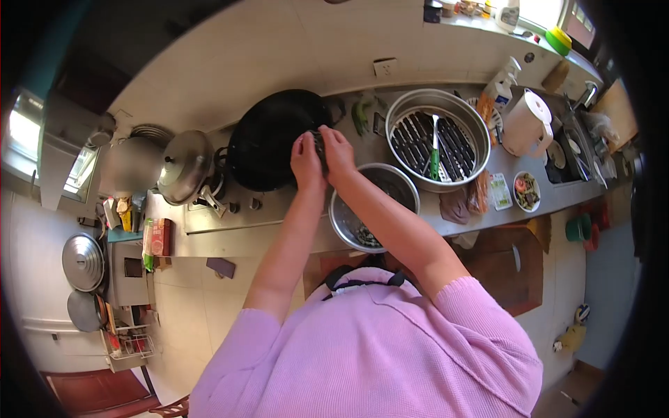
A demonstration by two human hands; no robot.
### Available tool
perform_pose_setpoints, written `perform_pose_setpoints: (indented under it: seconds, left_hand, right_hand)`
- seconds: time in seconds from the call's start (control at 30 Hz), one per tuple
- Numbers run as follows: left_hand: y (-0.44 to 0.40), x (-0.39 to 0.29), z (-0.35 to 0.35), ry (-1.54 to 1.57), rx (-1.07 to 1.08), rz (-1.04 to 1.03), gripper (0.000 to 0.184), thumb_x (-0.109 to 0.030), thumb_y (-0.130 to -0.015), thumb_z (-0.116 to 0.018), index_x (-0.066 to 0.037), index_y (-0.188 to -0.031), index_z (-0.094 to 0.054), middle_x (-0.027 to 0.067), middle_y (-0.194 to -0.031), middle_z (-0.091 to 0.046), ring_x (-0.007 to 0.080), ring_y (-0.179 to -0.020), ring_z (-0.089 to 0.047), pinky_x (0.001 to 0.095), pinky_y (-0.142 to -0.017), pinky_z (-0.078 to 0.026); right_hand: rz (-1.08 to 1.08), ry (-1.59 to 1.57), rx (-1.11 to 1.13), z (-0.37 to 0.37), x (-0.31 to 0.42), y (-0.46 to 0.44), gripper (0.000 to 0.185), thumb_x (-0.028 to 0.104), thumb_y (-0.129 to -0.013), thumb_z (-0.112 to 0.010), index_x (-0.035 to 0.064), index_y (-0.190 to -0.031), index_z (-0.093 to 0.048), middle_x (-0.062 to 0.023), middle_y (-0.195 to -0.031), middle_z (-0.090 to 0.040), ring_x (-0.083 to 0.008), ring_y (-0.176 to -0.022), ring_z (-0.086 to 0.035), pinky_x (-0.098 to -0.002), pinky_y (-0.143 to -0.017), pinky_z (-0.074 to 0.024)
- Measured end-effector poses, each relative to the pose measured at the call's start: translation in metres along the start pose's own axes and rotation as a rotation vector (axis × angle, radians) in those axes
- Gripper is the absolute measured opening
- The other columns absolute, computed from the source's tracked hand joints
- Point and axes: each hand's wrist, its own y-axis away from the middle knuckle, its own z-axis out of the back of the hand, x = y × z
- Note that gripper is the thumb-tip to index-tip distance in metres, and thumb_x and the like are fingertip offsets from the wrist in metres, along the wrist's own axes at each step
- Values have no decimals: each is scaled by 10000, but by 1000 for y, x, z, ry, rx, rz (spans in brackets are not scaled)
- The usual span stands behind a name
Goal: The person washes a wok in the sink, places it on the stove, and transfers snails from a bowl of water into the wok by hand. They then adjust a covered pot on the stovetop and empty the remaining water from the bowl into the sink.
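My left hand (306, 161) and my right hand (337, 155) are pressed together over the near right rim of a black wok (268, 136). Between them is a dark greenish clump (319, 148), mostly covered by my fingers; its kind cannot be made out. Below my right forearm stands a metal bowl (339, 221) with some dark green bits (368, 237) at its bottom. To the right, a round steamer pan (479, 122) holds several long dark strips, with a green-handled utensil (435, 157) lying across them.
A lidded pot (185, 167) stands left of the wok. Green peppers (360, 117) lie behind the bowl. Rightward are a white jug (527, 124), a small bowl of food (527, 191), bagged items (479, 191) and the sink (566, 150). The counter's front edge runs close to my body.
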Motion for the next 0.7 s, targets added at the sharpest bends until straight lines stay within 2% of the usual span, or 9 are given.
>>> perform_pose_setpoints:
  seconds: [0.13, 0.17, 0.27, 0.3, 0.37, 0.47, 0.5, 0.6, 0.7]
  left_hand:
    - [-89, 19, 54, 50, -60, 246, 330, -260, -879, -534, 4, -1076, -550, 88, -972, -589, 174, -847, -570, 281, -746, -452]
    - [-95, 5, 57, 46, -42, 397, 399, -334, -888, -517, -34, -1152, -518, 123, -1056, -578, 244, -957, -559, 378, -831, -440]
    - [-75, -62, 48, 20, -181, 734, 459, -427, -884, -495, -97, -1203, -491, 145, -1170, -534, 300, -1073, -504, 509, -897, -382]
    - [-104, -39, 70, -16, -253, 750, 500, -498, -865, -488, -145, -1219, -486, 155, -1262, -476, 338, -1150, -442, 610, -920, -302]
    - [-120, -36, 90, -133, -209, 650, 467, -473, -870, -492, -116, -1171, -503, 148, -1223, -494, 304, -1113, -480, 531, -909, -353]
    - [-139, -16, 124, -113, -99, 350, 400, -428, -885, -490, -79, -1078, -517, 134, -1131, -531, 270, -1030, -542, 454, -847, -419]
    - [-144, -6, 132, -76, -54, 221, 378, -412, -891, -488, -67, -1043, -521, 128, -1095, -545, 262, -997, -564, 436, -819, -440]
    - [-75, -24, 101, -39, 220, 338, 284, -344, -891, -498, -63, -908, -536, 76, -877, -585, 170, -817, -614, 290, -673, -464]
    - [15, 4, 52, -316, 444, 690, 267, -326, -874, -537, -60, -863, -559, 71, -840, -600, 175, -794, -617, 305, -664, -477]
  right_hand:
    - [-250, 38, 85, -39, -66, -80, 402, 403, -861, -546, 72, -1089, -574, -79, -1007, -594, -202, -912, -545, -337, -817, -419]
    - [-355, 35, 117, -50, -64, -84, 440, 429, -862, -537, 79, -1129, -552, -93, -1042, -591, -222, -947, -547, -354, -843, -412]
    - [-699, -149, 210, -57, -31, -59, 572, 487, -865, -500, 78, -1261, -438, -134, -1217, -514, -293, -1100, -495, -421, -950, -350]
    - [-649, -160, 246, -52, -34, -59, 611, 515, -865, -474, 56, -1266, -422, -148, -1212, -516, -307, -1100, -499, -460, -943, -349]
    - [-539, -176, 319, -41, -34, -65, 694, 569, -864, -424, 11, -1276, -389, -177, -1203, -520, -335, -1098, -508, -537, -930, -347]
    - [-359, -84, 220, -5, -26, -71, 647, 479, -872, -487, 12, -1302, -364, -167, -1348, -375, -334, -1203, -413, -474, -1014, -297]
    - [-332, -129, 265, 15, -19, -67, 591, 448, -879, -493, 6, -1261, -405, -167, -1247, -458, -327, -1133, -468, -470, -951, -359]
    - [-376, -115, 241, 86, 8, -31, 422, 337, -897, -498, 16, -1171, -492, -137, -1088, -572, -290, -986, -561, -442, -839, -456]
    - [-398, 162, 61, 163, 0, -11, 358, 290, -881, -513, 24, -1119, -533, -106, -1031, -602, -264, -900, -586, -406, -819, -465]
